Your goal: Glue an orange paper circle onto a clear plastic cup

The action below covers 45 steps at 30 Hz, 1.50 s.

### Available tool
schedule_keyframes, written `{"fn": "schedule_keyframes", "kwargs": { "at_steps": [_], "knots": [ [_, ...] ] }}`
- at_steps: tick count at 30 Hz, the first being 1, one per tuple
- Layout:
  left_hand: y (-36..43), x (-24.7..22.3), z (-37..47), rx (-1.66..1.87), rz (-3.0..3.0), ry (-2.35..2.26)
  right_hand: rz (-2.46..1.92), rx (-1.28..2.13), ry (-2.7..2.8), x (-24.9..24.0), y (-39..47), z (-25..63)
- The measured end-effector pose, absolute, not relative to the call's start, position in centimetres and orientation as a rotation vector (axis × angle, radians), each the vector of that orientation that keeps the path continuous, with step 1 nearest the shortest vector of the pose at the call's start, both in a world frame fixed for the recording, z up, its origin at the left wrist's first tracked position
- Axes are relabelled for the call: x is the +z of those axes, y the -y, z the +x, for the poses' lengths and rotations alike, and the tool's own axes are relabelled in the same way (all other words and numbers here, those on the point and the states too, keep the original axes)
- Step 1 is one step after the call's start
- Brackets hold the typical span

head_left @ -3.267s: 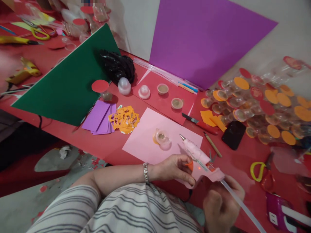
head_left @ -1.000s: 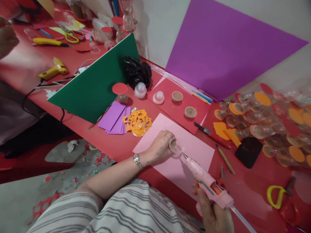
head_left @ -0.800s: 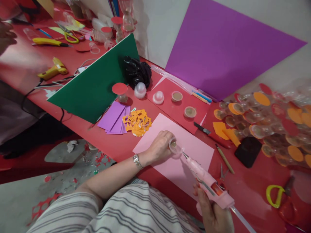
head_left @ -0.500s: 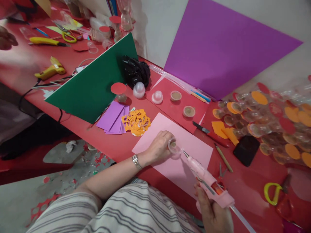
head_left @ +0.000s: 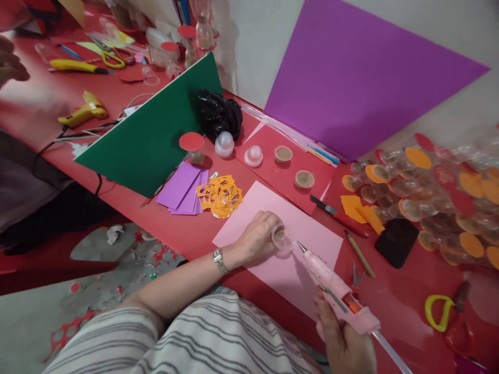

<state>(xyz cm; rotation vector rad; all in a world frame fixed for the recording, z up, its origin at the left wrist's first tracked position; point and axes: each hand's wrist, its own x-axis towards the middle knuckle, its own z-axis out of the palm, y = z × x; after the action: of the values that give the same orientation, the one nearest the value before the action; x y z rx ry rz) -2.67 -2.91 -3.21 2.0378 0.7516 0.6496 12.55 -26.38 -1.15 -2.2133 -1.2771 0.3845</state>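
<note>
Near the front edge of the desk (head_left: 397, 291), the cup (head_left: 281, 241), likely light and easily dented, is held at its side, seemingly best, by the left fingers (head_left: 268, 222), the glue gun (head_left: 327, 279) by the right fingers (head_left: 329, 318).

over a red table (head_left: 167, 226), the left hand (head_left: 258, 236) at six o'clock holds a clear plastic cup (head_left: 283, 239), the right hand (head_left: 345, 335) at five grips a pink glue gun (head_left: 331, 285) with its nozzle (head_left: 302, 247) just beside the cup, and a green board (head_left: 156, 127) stands at ten.
</note>
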Motion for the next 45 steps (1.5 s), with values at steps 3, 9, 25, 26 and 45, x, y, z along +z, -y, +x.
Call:
{"fn": "schedule_keyframes", "kwargs": {
  "at_steps": [3,9,25,26,45],
  "knots": [
    [3.0,-3.2,-2.7,0.643,2.038,-0.744,-2.206,0.395,1.228,-1.0,26.3,11.7],
    [3.0,-3.2,-2.7,0.694,2.041,-0.720,-2.144,0.539,1.251,-1.6,26.6,13.7],
    [3.2,-3.3,-2.9,0.679,2.073,-0.643,-2.139,0.425,1.476,-2.4,27.0,15.3],
    [3.2,-3.3,-2.9,0.684,2.074,-0.642,-2.156,0.440,1.445,-2.3,26.9,15.2],
    [3.1,-3.4,-2.9,0.766,2.033,-0.642,-2.137,0.394,1.519,-2.1,27.1,14.9]
  ]
}}
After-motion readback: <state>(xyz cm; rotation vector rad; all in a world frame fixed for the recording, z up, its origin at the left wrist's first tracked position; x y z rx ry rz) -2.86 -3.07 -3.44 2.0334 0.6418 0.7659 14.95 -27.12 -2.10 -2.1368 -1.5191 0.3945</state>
